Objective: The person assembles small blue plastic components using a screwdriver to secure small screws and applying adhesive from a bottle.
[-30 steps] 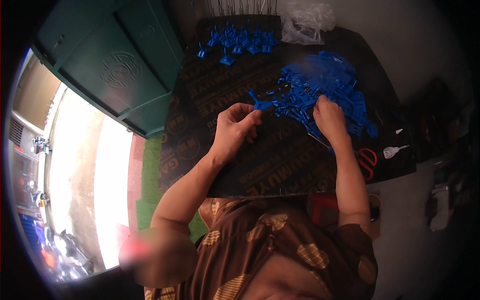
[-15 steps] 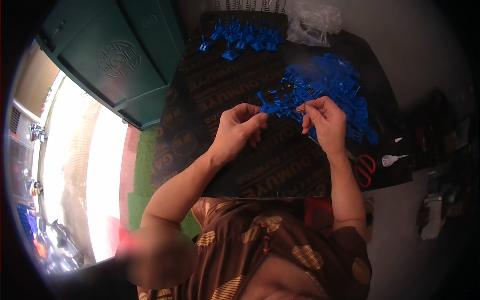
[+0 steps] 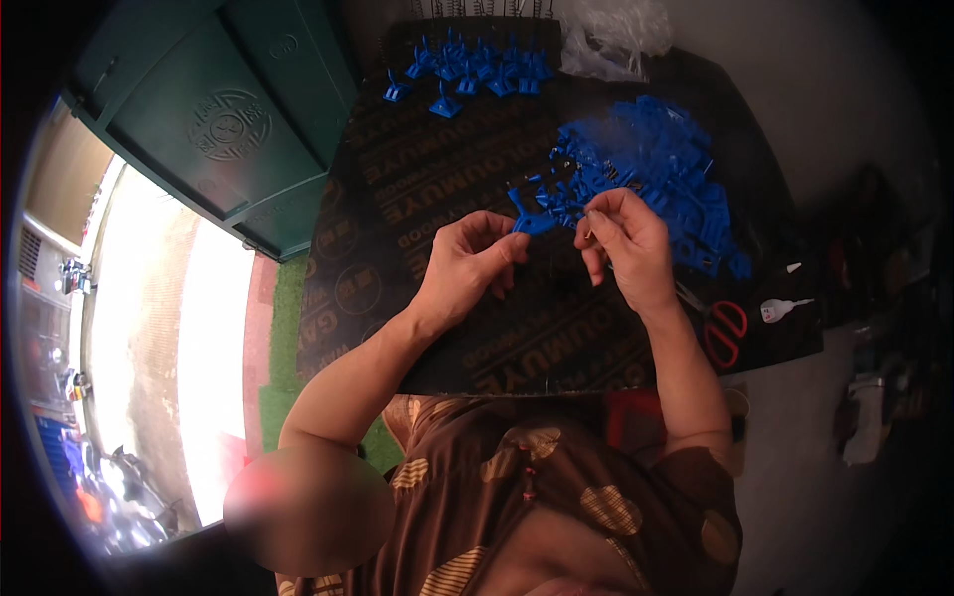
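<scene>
- Blue piece (image 3: 534,223): sits pinched between thumb and fingers of left hand (image 3: 472,258), above black board (image 3: 556,343).
- Right hand (image 3: 630,243): holds tiny object (image 3: 587,234), kind unclear, in narrow pinch, just right of blue piece.
- Pile of blue parts (image 3: 696,199): lies beyond right hand.
- Red-handled scissors (image 3: 712,343): lie on black board.
- White bottle (image 3: 780,311): lies right of scissors.

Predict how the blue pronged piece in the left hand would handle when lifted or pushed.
The blue pronged piece is probably stiff: its prong sticks out without sagging. It seems light, since the left hand merely pinches one edge. Pushed on the table, it may slide rather than roll, given its angular outline.
</scene>
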The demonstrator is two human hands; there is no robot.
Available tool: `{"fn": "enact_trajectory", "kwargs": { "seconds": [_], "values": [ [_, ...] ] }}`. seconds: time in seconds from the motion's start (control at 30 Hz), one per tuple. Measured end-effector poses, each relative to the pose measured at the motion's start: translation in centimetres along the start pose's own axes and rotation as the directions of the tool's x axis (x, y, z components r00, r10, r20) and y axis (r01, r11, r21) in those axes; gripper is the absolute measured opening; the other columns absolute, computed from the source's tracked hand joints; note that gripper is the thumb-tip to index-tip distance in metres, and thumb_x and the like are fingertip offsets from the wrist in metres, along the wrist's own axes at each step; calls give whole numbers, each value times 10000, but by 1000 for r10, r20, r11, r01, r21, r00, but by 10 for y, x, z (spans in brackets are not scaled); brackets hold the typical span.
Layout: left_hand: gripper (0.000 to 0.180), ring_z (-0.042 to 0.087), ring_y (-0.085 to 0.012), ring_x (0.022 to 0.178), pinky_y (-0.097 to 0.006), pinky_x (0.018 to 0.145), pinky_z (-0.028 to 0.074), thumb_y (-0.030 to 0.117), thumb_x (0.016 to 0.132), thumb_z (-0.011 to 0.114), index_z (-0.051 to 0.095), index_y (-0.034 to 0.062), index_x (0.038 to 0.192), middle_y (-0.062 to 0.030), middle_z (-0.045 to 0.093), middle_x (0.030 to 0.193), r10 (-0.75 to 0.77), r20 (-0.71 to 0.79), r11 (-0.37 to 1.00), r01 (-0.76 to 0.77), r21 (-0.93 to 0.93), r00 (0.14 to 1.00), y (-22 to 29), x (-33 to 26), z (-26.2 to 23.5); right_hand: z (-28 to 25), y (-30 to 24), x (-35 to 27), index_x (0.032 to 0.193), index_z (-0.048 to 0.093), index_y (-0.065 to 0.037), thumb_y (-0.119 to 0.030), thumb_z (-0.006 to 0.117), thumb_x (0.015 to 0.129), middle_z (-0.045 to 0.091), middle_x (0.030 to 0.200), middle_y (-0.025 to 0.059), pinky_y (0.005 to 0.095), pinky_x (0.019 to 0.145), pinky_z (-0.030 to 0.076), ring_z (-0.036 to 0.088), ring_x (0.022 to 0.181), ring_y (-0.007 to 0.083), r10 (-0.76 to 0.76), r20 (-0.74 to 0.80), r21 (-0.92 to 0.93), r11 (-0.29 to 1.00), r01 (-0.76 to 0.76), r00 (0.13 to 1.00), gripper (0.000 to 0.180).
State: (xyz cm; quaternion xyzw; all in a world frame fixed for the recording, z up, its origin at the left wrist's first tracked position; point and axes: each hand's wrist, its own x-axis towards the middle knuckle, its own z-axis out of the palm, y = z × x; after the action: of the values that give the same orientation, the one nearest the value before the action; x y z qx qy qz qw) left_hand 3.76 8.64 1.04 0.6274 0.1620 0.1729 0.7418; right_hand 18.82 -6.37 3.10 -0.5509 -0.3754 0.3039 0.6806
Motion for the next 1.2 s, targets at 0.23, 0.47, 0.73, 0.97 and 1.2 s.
{"fn": "enact_trajectory", "kwargs": {
  "seconds": [0.23,0.47,0.73,0.97,1.2],
  "values": [
    [249,573,-83,566,-206,493,469,185,882,643,573,-16,1011,-64,647,796,-9,-16,1000,9,19,1000,0,1,0,1,12,4,1035,558,24,-55,486,948,545,755,11,180,494,424,497,585,40,-41,-25,-188,982,36,999,137],
    [255,547,-59,556,-190,481,447,174,864,670,578,-19,1003,-33,625,760,13,-62,995,-7,96,998,-3,1,3,10,11,-2,917,580,17,16,593,875,587,756,22,179,506,444,535,600,42,-131,-34,-116,985,126,991,45],
    [262,571,-51,645,-188,565,469,119,818,717,591,-34,990,-27,633,766,109,-109,972,-83,222,988,-5,0,9,16,15,-7,830,591,-9,65,654,803,583,724,39,216,513,442,571,608,91,-311,84,-385,866,319,947,101],
    [314,588,-61,691,-192,607,486,118,825,713,574,-22,1068,-34,643,835,200,-78,927,-163,337,977,-12,0,8,14,19,-6,824,589,-5,70,670,781,584,741,59,237,521,440,570,624,125,-369,124,-458,802,383,921,118],
    [330,611,-78,758,-214,684,512,97,792,746,579,-26,1047,-50,653,870,242,-56,874,-193,446,969,-14,-2,7,15,17,-5,823,589,-7,53,681,782,584,740,54,238,526,442,567,628,121,-407,139,-503,756,418,903,118]
  ]
}}
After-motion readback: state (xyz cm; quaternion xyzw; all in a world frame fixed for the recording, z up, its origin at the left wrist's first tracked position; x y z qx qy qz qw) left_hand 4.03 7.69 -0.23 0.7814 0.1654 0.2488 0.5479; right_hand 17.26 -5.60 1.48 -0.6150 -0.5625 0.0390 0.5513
